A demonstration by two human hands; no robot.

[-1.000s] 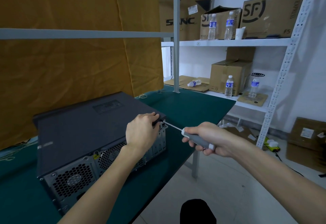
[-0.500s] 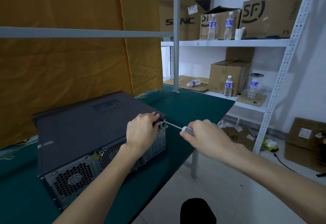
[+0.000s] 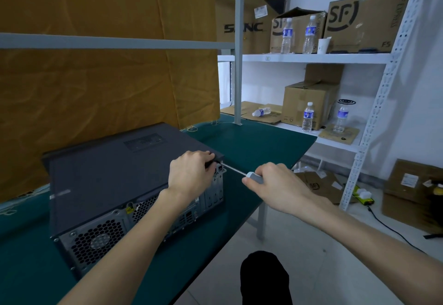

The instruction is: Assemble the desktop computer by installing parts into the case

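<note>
Head view: the computer case [image 3: 115, 180] lies closed at centre-left on the green surface [image 3: 251, 144]. Left hand [image 3: 189, 175] fingers curl over its rear top corner; right hand [image 3: 275, 182] grasps the screwdriver [image 3: 249, 175], tip at that corner. Judged step: fastening the side panel; next calls for steady, aligned turning.

The right hand [image 3: 278, 182] has rolled over the screwdriver [image 3: 249, 175] within the last second: a second ago its grey handle lay open to view across the palm, fingers underneath, while now the back of the hand faces up and the curled fingers cover all but the handle's front end. The hand has also closed in slightly toward the rear corner of the computer case [image 3: 115, 172], leaving less bare shaft showing.
</note>
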